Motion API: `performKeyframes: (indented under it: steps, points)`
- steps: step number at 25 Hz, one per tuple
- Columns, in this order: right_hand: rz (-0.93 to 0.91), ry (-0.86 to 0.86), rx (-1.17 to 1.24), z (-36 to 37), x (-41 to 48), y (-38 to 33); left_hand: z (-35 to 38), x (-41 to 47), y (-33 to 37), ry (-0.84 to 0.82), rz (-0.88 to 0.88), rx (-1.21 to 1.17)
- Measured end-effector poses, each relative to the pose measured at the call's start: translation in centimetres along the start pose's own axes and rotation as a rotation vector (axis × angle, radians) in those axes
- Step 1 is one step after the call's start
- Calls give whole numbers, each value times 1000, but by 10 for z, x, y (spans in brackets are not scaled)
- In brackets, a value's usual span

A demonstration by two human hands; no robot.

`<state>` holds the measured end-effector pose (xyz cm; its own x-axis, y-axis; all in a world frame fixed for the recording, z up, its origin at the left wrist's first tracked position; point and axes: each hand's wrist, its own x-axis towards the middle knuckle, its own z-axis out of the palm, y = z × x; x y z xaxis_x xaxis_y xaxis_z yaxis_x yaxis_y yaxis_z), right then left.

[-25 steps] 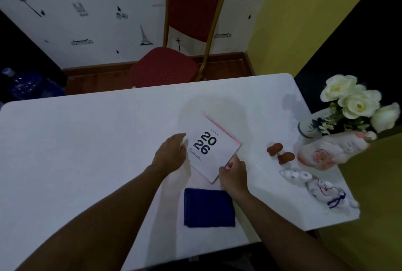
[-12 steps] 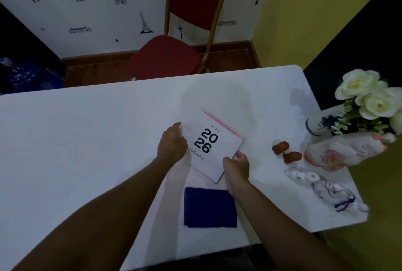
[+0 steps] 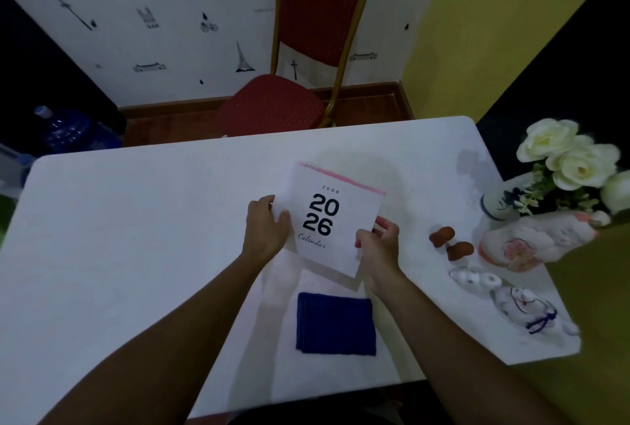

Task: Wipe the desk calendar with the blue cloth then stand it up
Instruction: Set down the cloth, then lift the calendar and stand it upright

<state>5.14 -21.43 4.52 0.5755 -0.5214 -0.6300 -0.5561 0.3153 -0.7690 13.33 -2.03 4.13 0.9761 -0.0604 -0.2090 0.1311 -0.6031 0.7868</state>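
We've got the calendar (image 3: 335, 220) pinched from both sides mid-table (image 3: 136, 237): left hand (image 3: 266, 228) clamped on its 9 o'clock edge, right hand (image 3: 378, 247) on the 4 o'clock corner, cover reading "2026" facing us. It looks lifted off the surface with a shadow under the low edge, though the dim light makes that hard to confirm. Cloth (image 3: 335, 324) lies folded and untouched at 6 o'clock from the calendar, just apart from it.
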Motion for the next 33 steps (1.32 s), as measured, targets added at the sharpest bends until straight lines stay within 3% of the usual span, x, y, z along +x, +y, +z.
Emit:
performKeyframes:
  steps: [6, 18, 23, 28, 33]
  points:
    - [-196, -53, -123, 8, 6, -29, -6, -17, 4, -30, -5, -153]
    - [-281, -111, -322, -12, 43, -2, 5, -13, -26, -176, 8, -167]
    - [-414, -244, -625, -36, 64, 11, -4, -8, -54, -377, 42, -3]
    - [-546, -381, -1008, -48, 86, 19, -1, -4, -73, -513, 184, 499]
    - [-606, -400, -1047, -54, 91, 28, -6, -2, -79, -540, 279, 708]
